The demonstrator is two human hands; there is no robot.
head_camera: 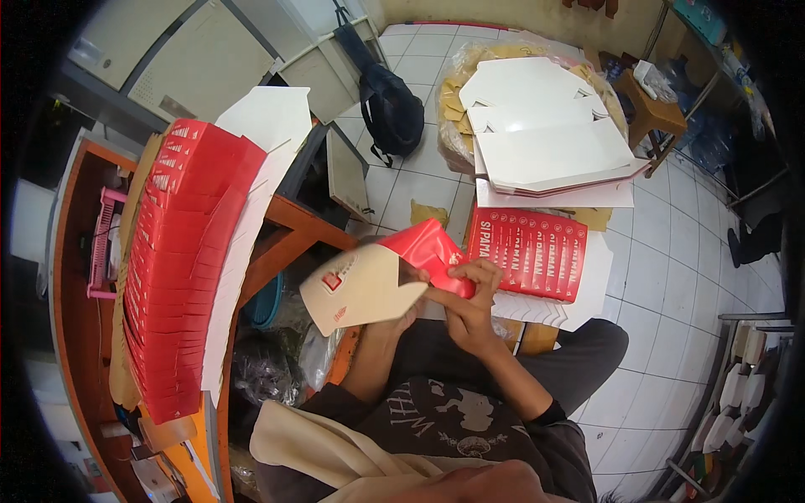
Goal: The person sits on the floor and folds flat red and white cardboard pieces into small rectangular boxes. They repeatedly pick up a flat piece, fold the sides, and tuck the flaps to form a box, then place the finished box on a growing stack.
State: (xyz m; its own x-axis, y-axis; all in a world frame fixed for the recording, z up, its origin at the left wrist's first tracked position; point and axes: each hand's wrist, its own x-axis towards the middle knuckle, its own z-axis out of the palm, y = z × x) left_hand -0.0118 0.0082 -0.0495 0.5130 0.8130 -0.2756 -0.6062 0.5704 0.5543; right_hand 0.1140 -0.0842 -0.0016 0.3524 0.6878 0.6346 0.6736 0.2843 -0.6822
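Note:
A partly folded paperboard food carton [361,289] is held above my lap. It has a cream panel with a red printed emblem and a glossy red panel. My left hand [399,319] grips it from beneath, with most of the fingers hidden behind the cream panel. Fingers of my right hand [470,308] pinch the lower edge of the red part. Just past that hand lies an overlapping stack of red printed cartons [528,254], white flaps towards me.
Flat white carton blanks [547,144] are piled over a plastic bag of brown scraps [454,119]. To the left, a long row of red cartons [182,270] lies on an orange wooden desk [251,276]. A dark backpack [391,113] hangs by a cabinet; a brown stool [654,116] stands far right.

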